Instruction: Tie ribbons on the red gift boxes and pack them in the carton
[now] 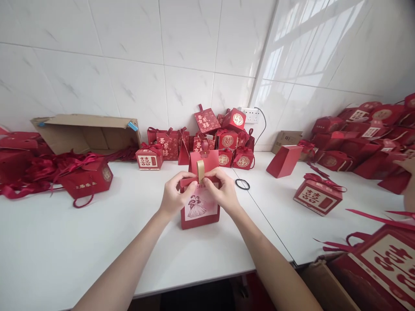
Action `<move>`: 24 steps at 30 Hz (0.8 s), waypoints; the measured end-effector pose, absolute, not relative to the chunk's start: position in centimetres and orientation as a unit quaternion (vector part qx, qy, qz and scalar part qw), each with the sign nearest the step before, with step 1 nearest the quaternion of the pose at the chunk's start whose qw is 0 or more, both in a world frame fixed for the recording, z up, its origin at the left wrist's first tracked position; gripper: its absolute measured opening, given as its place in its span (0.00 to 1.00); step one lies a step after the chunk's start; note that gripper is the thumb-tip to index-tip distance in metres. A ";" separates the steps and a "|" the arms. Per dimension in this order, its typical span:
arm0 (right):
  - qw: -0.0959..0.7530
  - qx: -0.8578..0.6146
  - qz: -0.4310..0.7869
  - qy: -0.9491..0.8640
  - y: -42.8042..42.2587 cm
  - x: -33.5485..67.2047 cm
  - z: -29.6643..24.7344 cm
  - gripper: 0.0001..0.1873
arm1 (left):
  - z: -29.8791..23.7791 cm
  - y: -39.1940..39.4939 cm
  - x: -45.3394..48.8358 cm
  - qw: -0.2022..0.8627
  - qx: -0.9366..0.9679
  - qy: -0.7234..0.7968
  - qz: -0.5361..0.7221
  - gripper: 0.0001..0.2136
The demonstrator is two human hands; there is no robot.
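Standing on the white table in front of me is a red gift box (184, 218) with a pale panel printed with a couple in wedding dress. My left hand (177, 193) pinches the left side of its top flap, fingers behind and thumb in front. On the right side, my right hand (224, 192) grips the same flap, its thumb near the middle. A gold ribbon loop (200, 169) rises between my thumbs. Behind it the box's back panel (212, 160) sticks up. Both hands are closed, and the fingertips behind the flap are partly hidden.
Red gift boxes (167, 147) stand stacked along the tiled wall, with more piled at the right (356, 142). An open cardboard box (87, 123) lies back left beside red ribbons. A black ring (242, 184) lies right of my hands. Another person's arm (409, 183) shows at the right edge.
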State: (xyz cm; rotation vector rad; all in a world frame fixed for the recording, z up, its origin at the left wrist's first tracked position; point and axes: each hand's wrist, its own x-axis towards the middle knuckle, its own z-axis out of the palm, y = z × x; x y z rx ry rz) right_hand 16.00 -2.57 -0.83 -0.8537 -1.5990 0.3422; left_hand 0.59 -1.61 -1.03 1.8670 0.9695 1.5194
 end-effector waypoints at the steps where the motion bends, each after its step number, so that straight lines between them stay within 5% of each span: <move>1: 0.602 -0.366 0.154 -0.693 -2.6 16.0 -0.8 0.04 | -0.9 -1.7 0.6 0.270 0.694 0.364 0.559 0.09; 17: 0.598 -0.359 0.148 -0.701 -2.5 16.2 -0.7 0.05 | -0.2 -1.8 1.1 0.311 0.669 0.397 0.547 0.12; 24: 0.616 -0.370 0.280 -0.637 -2.4 16.0 -1.4 0.11 | -0.5 -1.3 0.8 0.305 0.661 0.397 0.559 0.11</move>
